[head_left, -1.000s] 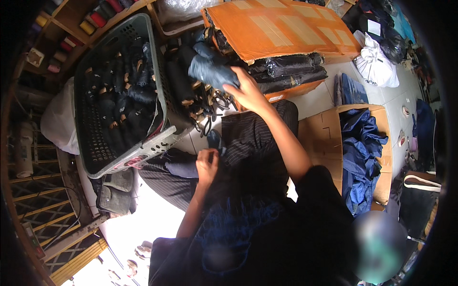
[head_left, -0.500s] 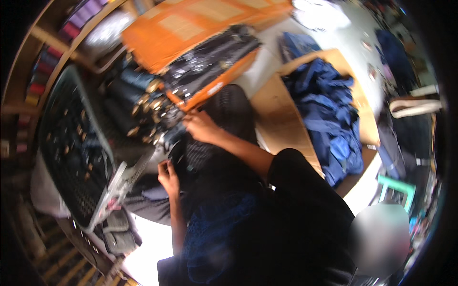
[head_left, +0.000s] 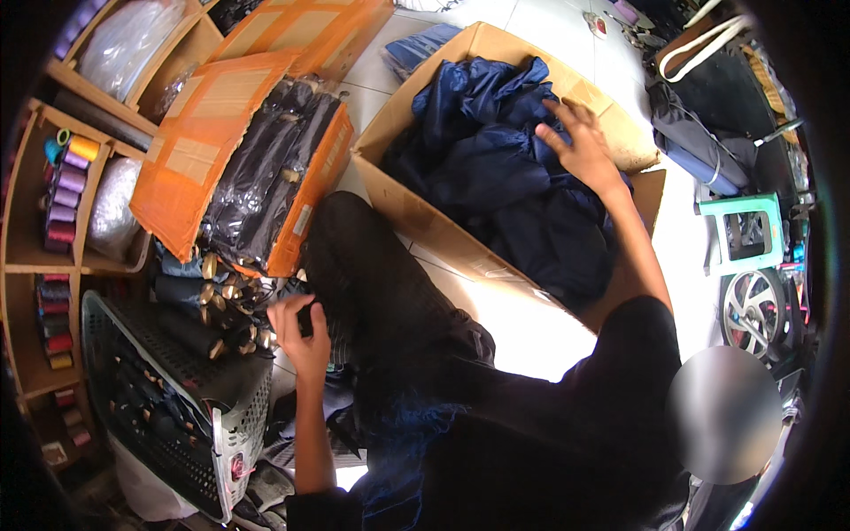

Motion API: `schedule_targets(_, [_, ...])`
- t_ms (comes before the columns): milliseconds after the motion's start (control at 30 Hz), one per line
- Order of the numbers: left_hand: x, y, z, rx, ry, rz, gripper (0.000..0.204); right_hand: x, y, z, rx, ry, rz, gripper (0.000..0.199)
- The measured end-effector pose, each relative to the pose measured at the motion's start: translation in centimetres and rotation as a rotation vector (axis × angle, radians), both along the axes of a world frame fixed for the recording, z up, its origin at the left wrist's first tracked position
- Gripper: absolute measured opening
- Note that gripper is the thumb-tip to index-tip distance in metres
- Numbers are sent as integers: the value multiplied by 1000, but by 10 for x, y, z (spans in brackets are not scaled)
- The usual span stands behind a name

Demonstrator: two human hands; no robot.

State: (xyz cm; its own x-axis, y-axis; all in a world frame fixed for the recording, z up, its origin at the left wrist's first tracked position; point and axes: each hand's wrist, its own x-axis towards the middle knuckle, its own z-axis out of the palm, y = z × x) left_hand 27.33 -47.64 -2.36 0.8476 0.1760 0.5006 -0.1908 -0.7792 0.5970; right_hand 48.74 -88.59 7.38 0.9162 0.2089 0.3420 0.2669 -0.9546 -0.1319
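Observation:
My right hand rests with spread fingers on a heap of dark blue cloth inside an open cardboard box on the floor to my right. My left hand is closed around a small black piece at my left knee, beside a bundle of folded dark umbrellas with gold-coloured tips. My leg in black trousers lies between the two hands.
An orange carton holds dark umbrellas wrapped in plastic. A grey mesh basket at lower left holds several more. Wooden shelves with thread spools stand at the left. A green stool and a wheel are at the right.
The view has swung to the right. My right hand left the umbrella pile and reached over to the blue cloth in the cardboard box. My left hand stayed at my knee.

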Motion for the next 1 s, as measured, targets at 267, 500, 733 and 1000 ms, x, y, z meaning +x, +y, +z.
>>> schedule_targets(267, [155, -152, 128, 85, -79, -764, 39, -25, 20, -49, 85, 633, 452, 58])
schedule_targets(500, [189, -188, 46, 624, 726, -901, 60, 15, -37, 30, 543, 894, 419, 33])
schedule_targets(733, [178, -187, 52, 753, 812, -973, 46, 54, -72, -38, -316, 542, -247, 59])
schedule_targets(1000, [176, -182, 44, 546, 672, -907, 51, 56, -101, 24, 146, 610, -11, 49])
